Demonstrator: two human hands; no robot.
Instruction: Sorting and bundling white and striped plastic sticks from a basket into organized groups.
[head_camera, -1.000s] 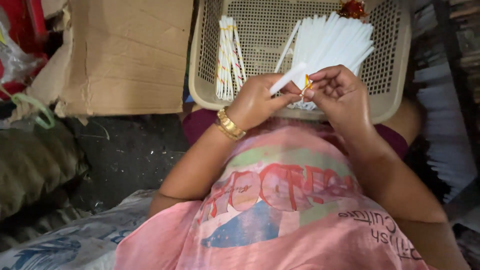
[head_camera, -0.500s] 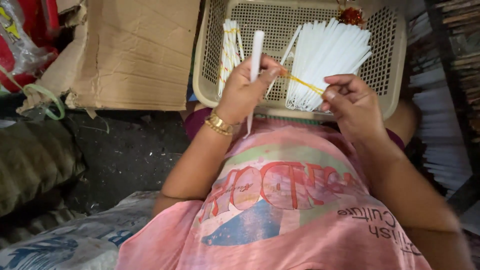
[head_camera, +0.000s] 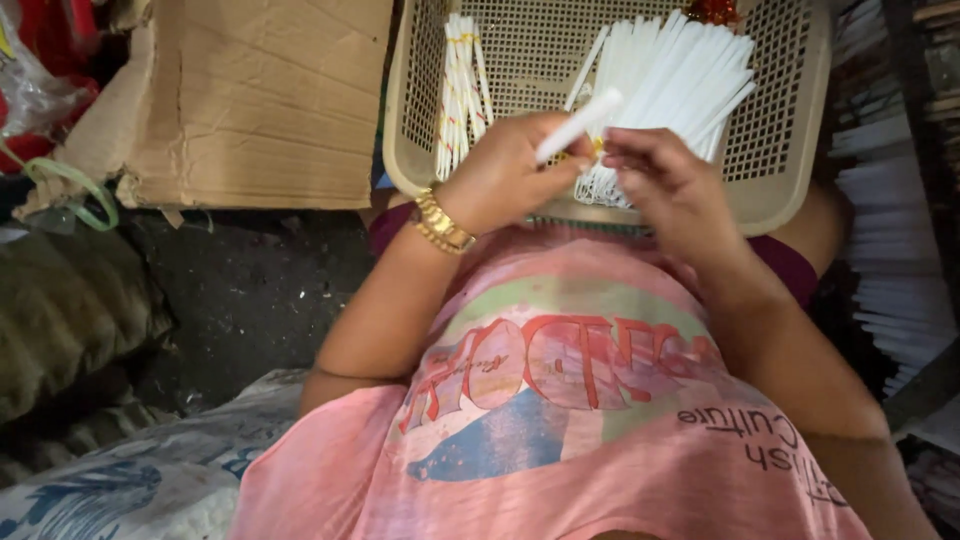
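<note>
Seen from above, the left hand (head_camera: 500, 175) is pinching a white stick (head_camera: 578, 124), its grip clamped on it, over a beige mesh basket (head_camera: 790, 190) on the lap. The right hand (head_camera: 665, 185) is touching a loose white stick pile (head_camera: 675, 80), fingers curled together. A tied bundle (head_camera: 460, 90) is lying left of it.

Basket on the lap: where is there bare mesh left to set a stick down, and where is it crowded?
In the basket, bare mesh shows in the middle strip between the yellow-wrapped sticks on the left and the fan of plain white sticks on the right, and along the far right wall. The near edge is crowded: the left hand, holding a white stick, and the right hand meet there.
</note>
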